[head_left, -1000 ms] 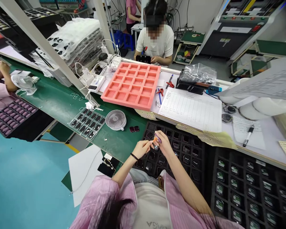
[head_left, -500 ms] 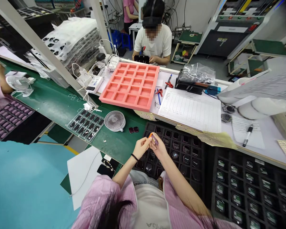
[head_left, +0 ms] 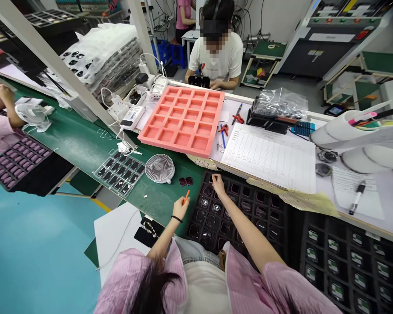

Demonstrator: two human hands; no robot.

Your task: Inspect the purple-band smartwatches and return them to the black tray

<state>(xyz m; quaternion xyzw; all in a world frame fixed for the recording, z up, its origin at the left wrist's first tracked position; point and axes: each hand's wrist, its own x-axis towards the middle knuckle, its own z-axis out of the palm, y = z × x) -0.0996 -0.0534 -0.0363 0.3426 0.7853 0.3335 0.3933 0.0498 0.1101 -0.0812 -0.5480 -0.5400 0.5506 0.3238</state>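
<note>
My left hand is closed around a thin orange stick-like tool, held upright above the green bench. My right hand reaches to the far left corner of a black compartment tray, its fingers pinched together. Whatever lies between those fingertips is too small or hidden to make out. Dark, glossy square pieces fill the tray's compartments, among them a watch-like piece with a pale face. Two small dark red pieces lie on the bench left of the tray.
A round grey fan and a clear tray of black parts stand on the left. Behind is a shelf with a pink compartment tray and a paper form. Another black tray sits right. A person works opposite.
My hands, together before with the orange tool and a purple piece, have parted. The left moved down and left with the tool; the right moved to the tray's far corner. The purple piece no longer shows.
</note>
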